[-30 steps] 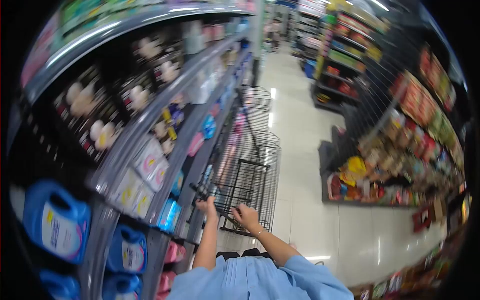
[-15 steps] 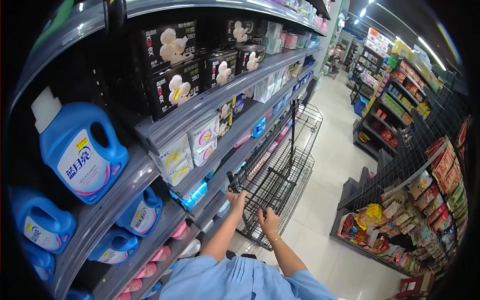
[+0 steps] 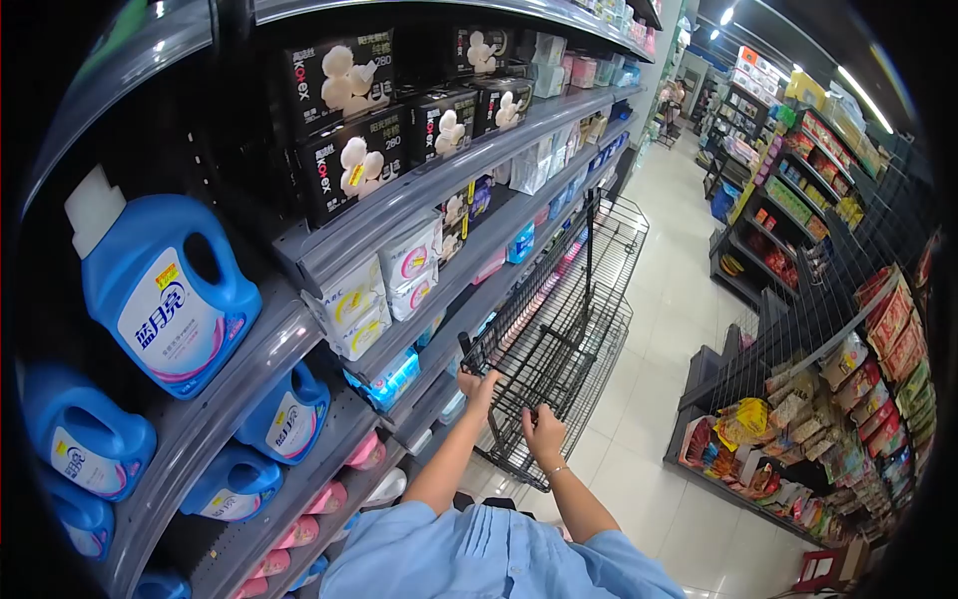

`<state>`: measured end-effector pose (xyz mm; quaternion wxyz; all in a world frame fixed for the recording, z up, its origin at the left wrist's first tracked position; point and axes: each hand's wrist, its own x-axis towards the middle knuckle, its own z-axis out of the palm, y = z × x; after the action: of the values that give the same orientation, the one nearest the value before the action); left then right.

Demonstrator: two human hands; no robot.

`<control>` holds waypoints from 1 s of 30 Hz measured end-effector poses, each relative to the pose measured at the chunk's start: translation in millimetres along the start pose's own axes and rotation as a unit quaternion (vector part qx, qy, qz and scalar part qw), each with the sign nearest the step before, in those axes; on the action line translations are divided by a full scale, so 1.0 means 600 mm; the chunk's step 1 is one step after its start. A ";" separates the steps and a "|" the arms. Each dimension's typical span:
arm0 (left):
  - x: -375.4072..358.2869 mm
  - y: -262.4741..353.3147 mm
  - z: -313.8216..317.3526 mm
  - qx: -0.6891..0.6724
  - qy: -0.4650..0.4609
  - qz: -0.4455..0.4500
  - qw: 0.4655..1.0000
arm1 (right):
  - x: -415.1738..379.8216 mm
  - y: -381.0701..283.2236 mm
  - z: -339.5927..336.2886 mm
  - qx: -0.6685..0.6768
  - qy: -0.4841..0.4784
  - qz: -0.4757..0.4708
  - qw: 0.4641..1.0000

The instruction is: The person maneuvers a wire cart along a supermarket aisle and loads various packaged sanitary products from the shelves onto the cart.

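Note:
A black wire shopping cart [image 3: 589,299] stands in the aisle, close along the shelf on the left. My left hand [image 3: 478,387] is closed round the near left end of the cart's frame. Just to the right, my right hand [image 3: 543,431] is curled closed at the cart's near edge; whatever its fingers hold is hidden. The cart's wire baskets show no goods that I can make out.
Left shelves [image 3: 284,344] hold blue detergent bottles [image 3: 175,290], black boxes [image 3: 354,170] and white packs [image 3: 414,260]. Pale floor tiles [image 3: 639,419] run ahead. On the right are a low rack of snack bags [image 3: 743,424] and further shelves [image 3: 788,200]. A red crate [image 3: 820,571] lies lower right.
The view has shifted very slightly, with the cart and both my hands a little further right in the frame. Both hands keep the same pose at the cart.

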<state>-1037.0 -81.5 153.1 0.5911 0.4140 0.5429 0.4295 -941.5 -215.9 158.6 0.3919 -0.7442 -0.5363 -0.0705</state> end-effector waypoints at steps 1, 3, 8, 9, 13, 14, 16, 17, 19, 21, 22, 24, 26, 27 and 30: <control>-0.001 0.001 0.000 -0.002 0.002 0.004 1.000 | 0.001 0.000 0.000 0.000 0.004 -0.003 1.000; -0.001 0.004 -0.004 -0.015 -0.003 0.010 1.000 | 0.000 0.003 0.000 -0.005 0.003 -0.008 1.000; -0.037 0.022 -0.004 0.109 0.086 -0.008 0.990 | 0.002 -0.003 -0.007 -0.008 0.001 -0.009 1.000; -0.047 0.020 -0.002 0.136 0.111 -0.065 0.982 | -0.002 0.007 0.004 0.002 0.006 -0.007 1.000; -0.138 0.046 -0.055 -0.033 0.118 0.225 0.967 | -0.001 0.007 0.005 0.007 -0.001 0.012 1.000; -0.148 0.065 -0.074 -0.027 0.124 0.307 0.943 | -0.002 0.010 0.007 0.019 0.001 0.013 1.000; -0.167 0.109 -0.121 0.004 0.179 0.401 0.898 | 0.006 -0.010 -0.008 0.028 -0.059 0.078 0.995; -0.166 0.142 -0.144 0.023 0.229 0.417 0.879 | 0.012 -0.027 -0.017 0.052 -0.054 0.071 0.995; -0.175 0.212 -0.179 0.061 0.308 0.435 0.844 | 0.028 -0.054 -0.031 0.061 -0.014 0.039 0.997; -0.187 0.270 -0.201 0.101 0.355 0.435 0.821 | 0.054 -0.113 -0.039 0.127 0.029 0.031 0.991; -0.178 0.281 -0.208 0.102 0.349 0.442 0.820 | 0.077 -0.156 -0.049 0.173 0.032 0.018 0.984; -0.166 0.299 -0.224 0.111 0.332 0.455 0.819 | 0.117 -0.239 -0.065 0.265 -0.050 -0.045 0.962; -0.148 0.311 -0.237 0.161 0.333 0.411 0.833 | 0.152 -0.309 -0.057 0.351 -0.107 -0.089 0.926; -0.129 0.310 -0.245 0.181 0.352 0.434 0.809 | 0.167 -0.335 -0.043 0.378 -0.130 -0.113 0.910; -0.120 0.343 -0.273 0.204 0.312 0.396 0.839 | 0.205 -0.393 -0.011 0.413 -0.172 -0.185 0.875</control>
<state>-1215.5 -87.3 359.5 0.0719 0.5489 0.5637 0.6131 -1089.9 -101.1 347.6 0.5452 -0.4022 -0.7034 0.2150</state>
